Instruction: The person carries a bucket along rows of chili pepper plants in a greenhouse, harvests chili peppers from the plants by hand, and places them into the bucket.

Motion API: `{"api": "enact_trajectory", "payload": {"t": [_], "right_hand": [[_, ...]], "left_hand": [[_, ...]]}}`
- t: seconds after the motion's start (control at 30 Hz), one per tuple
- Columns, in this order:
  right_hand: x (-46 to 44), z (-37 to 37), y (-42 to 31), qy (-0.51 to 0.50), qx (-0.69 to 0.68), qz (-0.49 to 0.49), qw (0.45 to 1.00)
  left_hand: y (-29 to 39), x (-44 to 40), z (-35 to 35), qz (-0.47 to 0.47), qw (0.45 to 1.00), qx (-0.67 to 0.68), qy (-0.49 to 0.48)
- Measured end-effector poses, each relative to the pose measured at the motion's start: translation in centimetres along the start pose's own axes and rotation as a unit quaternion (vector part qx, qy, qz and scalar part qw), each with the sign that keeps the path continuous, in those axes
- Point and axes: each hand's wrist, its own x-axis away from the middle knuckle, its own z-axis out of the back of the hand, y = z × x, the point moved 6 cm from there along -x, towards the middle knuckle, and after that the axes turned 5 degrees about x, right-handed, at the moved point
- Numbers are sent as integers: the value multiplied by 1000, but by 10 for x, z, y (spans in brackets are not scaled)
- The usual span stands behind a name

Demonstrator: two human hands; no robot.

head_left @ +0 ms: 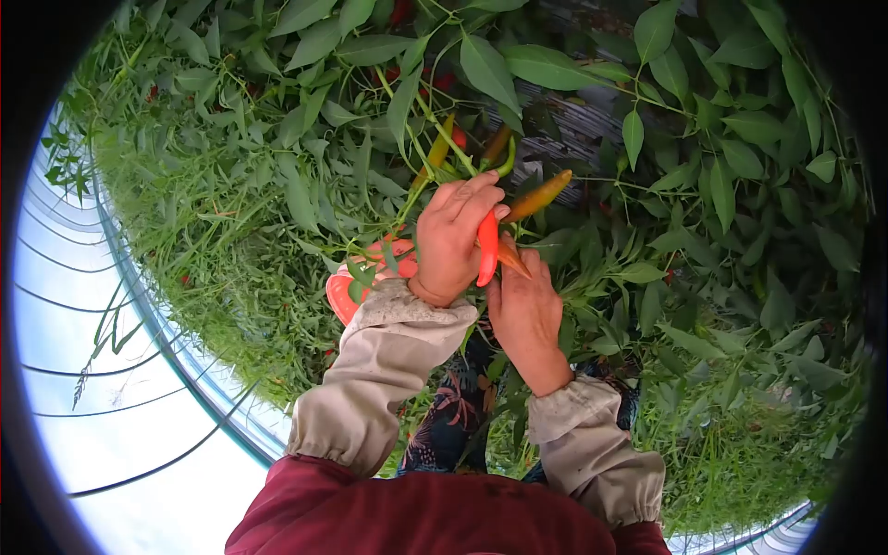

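My left hand [450, 242] is closed with its fingers curled over a red chili pepper [487, 248], which points downward. An orange chili pepper [512, 260] hangs just beside it, its tip lying across the fingers of my right hand [529, 313]. That right hand is raised close to the left one, fingers bent together; its fingertips are partly hidden behind the peppers. Above the hands, an orange-yellow chili pepper [541, 196] sticks out to the right. A curved green chili pepper [507, 159] and a yellow-green one [431, 163] are among the stems.
A reddish container [340, 294] is half hidden behind my left forearm, with leaves over it. Dense pepper plants [721, 185] surround the hands. Grass [185, 277] grows at the left, beside a pale curved plastic wall with dark ribs [102, 370].
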Motion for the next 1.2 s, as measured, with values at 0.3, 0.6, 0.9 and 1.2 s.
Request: {"api": "enact_trajectory", "payload": {"t": [0.3,0.6,0.9,1.2], "right_hand": [[-15,20,17,66,91,-26,993],[-9,5,6,31,93,15,995],[-9,13,11,62,78,12,995],[-21,60,43,166,90,-27,982]], "left_hand": [[57,67,52,122,971,187,83],[-153,408,123,671,713,97,178],[-122,109,70,390,824,384,148],[-207,-7,-3,483,812,306,113]]}}
